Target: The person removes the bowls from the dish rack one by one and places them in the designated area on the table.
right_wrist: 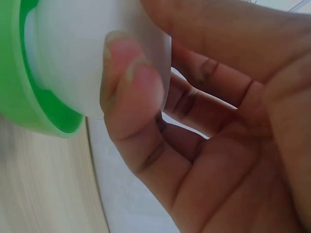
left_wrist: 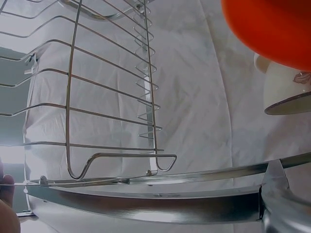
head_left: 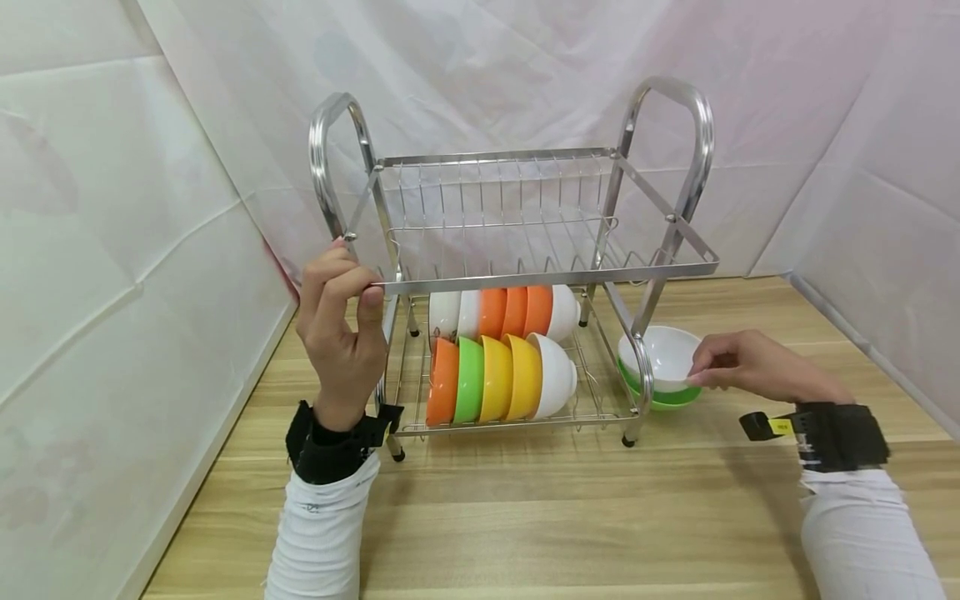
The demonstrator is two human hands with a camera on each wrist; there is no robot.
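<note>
Free room before bowls, upper shelf overhead

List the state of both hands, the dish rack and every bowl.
Left hand: gripping dish rack at its upper front-left corner
Right hand: pinching rim of loose white bowl
Loose white bowl: mouth up, partly inside loose green bowl
Loose green bowl: mouth up, beside dish rack
Dish rack: standing upright
Front-row bowls: on edge, lower tier
Back-row bowls: on edge, lower tier
</note>
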